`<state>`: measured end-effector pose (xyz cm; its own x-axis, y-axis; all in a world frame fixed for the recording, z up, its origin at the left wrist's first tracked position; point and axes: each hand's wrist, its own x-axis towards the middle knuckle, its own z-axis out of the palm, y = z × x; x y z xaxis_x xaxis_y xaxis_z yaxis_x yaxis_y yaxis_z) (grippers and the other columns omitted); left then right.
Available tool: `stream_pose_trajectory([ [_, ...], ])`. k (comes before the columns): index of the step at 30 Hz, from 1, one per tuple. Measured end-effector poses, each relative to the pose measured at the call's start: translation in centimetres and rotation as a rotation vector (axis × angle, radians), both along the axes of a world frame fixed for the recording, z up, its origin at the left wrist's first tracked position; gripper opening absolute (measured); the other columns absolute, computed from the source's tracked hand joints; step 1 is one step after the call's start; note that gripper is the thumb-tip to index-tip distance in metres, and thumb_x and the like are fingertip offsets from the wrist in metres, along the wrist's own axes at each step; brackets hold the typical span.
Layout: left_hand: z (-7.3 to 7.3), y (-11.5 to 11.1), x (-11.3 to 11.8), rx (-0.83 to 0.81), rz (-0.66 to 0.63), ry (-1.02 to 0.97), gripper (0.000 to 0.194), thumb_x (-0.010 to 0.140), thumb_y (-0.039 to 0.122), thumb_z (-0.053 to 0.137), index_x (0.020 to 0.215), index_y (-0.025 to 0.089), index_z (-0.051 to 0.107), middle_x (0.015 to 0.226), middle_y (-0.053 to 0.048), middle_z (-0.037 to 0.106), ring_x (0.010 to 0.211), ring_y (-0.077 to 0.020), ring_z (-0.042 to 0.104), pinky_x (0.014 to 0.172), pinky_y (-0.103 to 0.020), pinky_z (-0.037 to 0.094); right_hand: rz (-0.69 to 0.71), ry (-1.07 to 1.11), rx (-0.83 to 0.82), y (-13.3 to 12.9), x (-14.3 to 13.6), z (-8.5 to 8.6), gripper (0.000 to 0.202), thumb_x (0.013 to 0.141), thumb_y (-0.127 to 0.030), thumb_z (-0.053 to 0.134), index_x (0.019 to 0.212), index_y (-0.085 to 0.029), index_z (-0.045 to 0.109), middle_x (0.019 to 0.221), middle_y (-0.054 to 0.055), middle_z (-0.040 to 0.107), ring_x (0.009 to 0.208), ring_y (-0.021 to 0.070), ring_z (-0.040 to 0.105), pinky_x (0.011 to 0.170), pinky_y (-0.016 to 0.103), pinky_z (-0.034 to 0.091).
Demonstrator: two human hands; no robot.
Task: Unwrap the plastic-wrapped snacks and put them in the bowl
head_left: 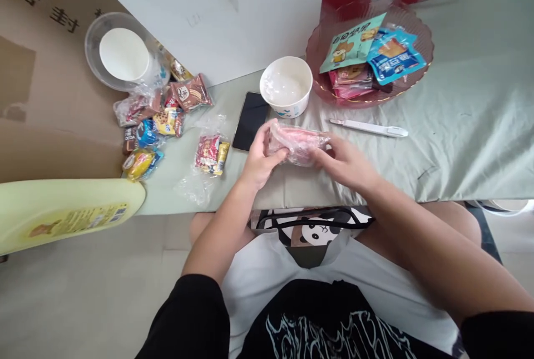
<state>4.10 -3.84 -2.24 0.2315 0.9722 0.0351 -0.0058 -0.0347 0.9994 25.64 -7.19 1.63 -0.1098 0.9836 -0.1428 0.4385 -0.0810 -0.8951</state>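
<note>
Between my two hands, just over the front of the cloth-covered table, is a pink item in clear plastic wrap (299,143); what lies inside the wrap I cannot make out. My left hand (262,156) grips its left end, thumb in front. On its right end the fingers of my right hand (344,161) are closed, a little blurred. Right behind the wrapped item stands a white paper bowl (286,87) with crumpled clear plastic in it. A black phone (251,121) lies by my left hand. Beyond my right hand rests a white utility knife (369,127).
A pink glass bowl (371,102) of packaged snacks stands at the back right. Several wrapped snacks (167,119) lie left, beside stacked plastic and paper bowls (125,55). A small snack bag (212,154) sits nearer. Boxes (233,19) line the back; a yellow-green container (70,214) is front left.
</note>
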Motion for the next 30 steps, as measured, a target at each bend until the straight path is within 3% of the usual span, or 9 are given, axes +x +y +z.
stream_pose_trajectory([
  [4, 0.6, 0.7, -2.0, 0.316, 0.137, 0.312, 0.060, 0.082, 0.052, 0.077, 0.131, 0.025, 0.055, 0.116, -0.008, 0.067, 0.106, -0.0221, 0.068, 0.087, -0.033, 0.058, -0.231, -0.627, 0.296, -0.5, 2.5, 0.6, 0.031, 0.089, -0.042, 0.058, 0.106, -0.019, 0.070, 0.102, 0.016, 0.070, 0.098, 0.0340, 0.065, 0.085, 0.048, 0.048],
  [6, 1.3, 0.6, -2.4, 0.401, 0.153, 0.440, 0.042, 0.088, 0.045, 0.070, 0.123, 0.023, 0.060, 0.117, -0.007, 0.067, 0.107, -0.0211, 0.067, 0.089, -0.034, 0.058, -0.331, -0.844, 0.244, -0.9, 4.0, 0.7, 0.036, 0.089, -0.041, 0.058, 0.113, -0.017, 0.070, 0.112, 0.021, 0.069, 0.108, 0.0408, 0.062, 0.087, 0.053, 0.047],
  [8, 1.7, 0.4, -2.3, 0.452, 0.142, 0.509, 0.032, 0.093, 0.041, 0.064, 0.119, 0.022, 0.064, 0.119, -0.008, 0.068, 0.112, -0.0216, 0.066, 0.095, -0.036, 0.057, -0.296, -0.921, 0.161, -1.2, 5.1, 0.5, 0.039, 0.088, -0.040, 0.060, 0.119, -0.017, 0.069, 0.121, 0.024, 0.067, 0.112, 0.0445, 0.060, 0.085, 0.055, 0.047],
  [12, 1.4, 0.2, -1.8, 0.438, 0.075, 0.407, 0.042, 0.095, 0.052, 0.059, 0.122, 0.021, 0.066, 0.125, -0.010, 0.067, 0.121, -0.0248, 0.063, 0.101, -0.039, 0.055, -0.257, -0.984, 0.079, -1.3, 5.9, -0.2, 0.026, 0.088, -0.033, 0.058, 0.107, -0.020, 0.069, 0.111, 0.020, 0.069, 0.109, 0.0424, 0.060, 0.083, 0.053, 0.046],
  [16, 0.3, 0.4, -1.4, 0.286, 0.004, 0.189, 0.048, 0.101, 0.059, 0.043, 0.124, 0.024, 0.068, 0.129, -0.010, 0.066, 0.113, -0.0230, 0.067, 0.087, -0.035, 0.060, -0.213, -0.874, 0.113, -0.7, 5.8, -0.6, 0.019, 0.087, -0.032, 0.056, 0.098, -0.021, 0.066, 0.099, 0.016, 0.070, 0.094, 0.0345, 0.064, 0.077, 0.045, 0.047],
  [19, -0.2, 0.5, -1.3, 0.215, 0.021, 0.148, 0.041, 0.097, 0.056, 0.057, 0.122, 0.025, 0.067, 0.126, -0.009, 0.066, 0.105, -0.0200, 0.068, 0.080, -0.030, 0.059, -0.133, -0.582, 0.152, -0.6, 5.0, -0.4, 0.019, 0.087, -0.037, 0.056, 0.097, -0.023, 0.063, 0.086, 0.010, 0.071, 0.073, 0.0261, 0.065, 0.068, 0.039, 0.048],
  [22, -0.4, 0.4, -1.3, 0.231, 0.047, 0.160, 0.049, 0.089, 0.057, 0.069, 0.124, 0.025, 0.062, 0.123, -0.008, 0.066, 0.101, -0.0177, 0.068, 0.078, -0.027, 0.059, -0.018, -0.304, 0.140, -1.0, 3.4, 0.2, 0.022, 0.091, -0.038, 0.054, 0.102, -0.023, 0.065, 0.067, 0.002, 0.067, 0.056, 0.0195, 0.060, 0.059, 0.033, 0.047],
  [25, -0.5, 0.1, -1.1, 0.275, 0.083, 0.201, 0.056, 0.084, 0.060, 0.073, 0.125, 0.026, 0.057, 0.121, -0.008, 0.064, 0.104, -0.0185, 0.067, 0.081, -0.028, 0.058, 0.017, -0.195, 0.165, -1.4, 1.8, 0.9, 0.027, 0.095, -0.036, 0.050, 0.107, -0.022, 0.069, 0.063, 0.001, 0.065, 0.055, 0.0186, 0.059, 0.058, 0.032, 0.046],
  [30, 0.0, 0.0, -0.7, 0.255, 0.142, 0.254, 0.055, 0.081, 0.064, 0.074, 0.118, 0.026, 0.056, 0.115, -0.007, 0.064, 0.103, -0.0195, 0.066, 0.083, -0.031, 0.058, 0.041, -0.182, 0.278, -1.2, 0.8, 0.8, 0.033, 0.097, -0.038, 0.048, 0.108, -0.023, 0.075, 0.075, 0.006, 0.071, 0.066, 0.0211, 0.065, 0.065, 0.035, 0.049],
])
